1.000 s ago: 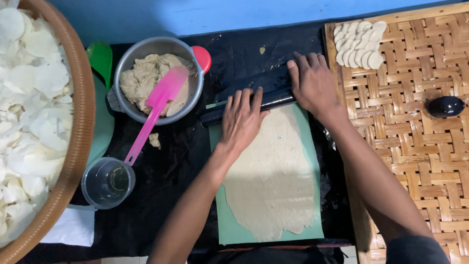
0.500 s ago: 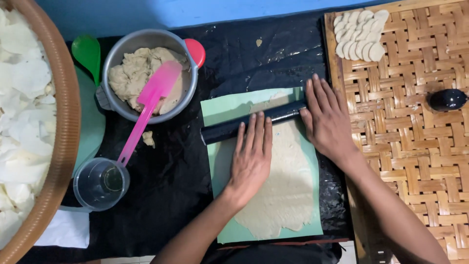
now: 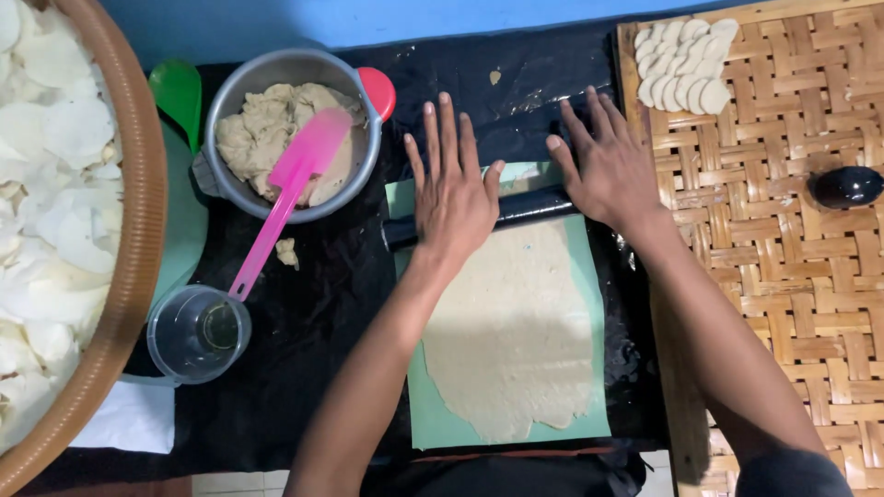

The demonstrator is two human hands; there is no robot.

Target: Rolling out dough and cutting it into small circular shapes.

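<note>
I am rolling the black pin point(image 3: 529, 207) away from me, and it is now sitting near the far end of the dough point(image 3: 511, 340) on the green mat point(image 3: 594, 368), farther up than half a second ago. My left hand point(image 3: 451, 193) and right hand point(image 3: 608, 170) are lying flat, fingers spread, pressing on the pin. This pass is nearly running out of sheet, with the bowl point(image 3: 216, 120) of spare dough waiting to my left.

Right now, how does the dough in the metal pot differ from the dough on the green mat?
The dough in the metal pot is a thick, lumpy heap; the dough on the green mat is a thin, flat, smooth sheet. A pink spatula rests in the potted dough, while the black rolling pin lies across the sheet's far end under the left hand and right hand. Both are the same pale beige.
</note>
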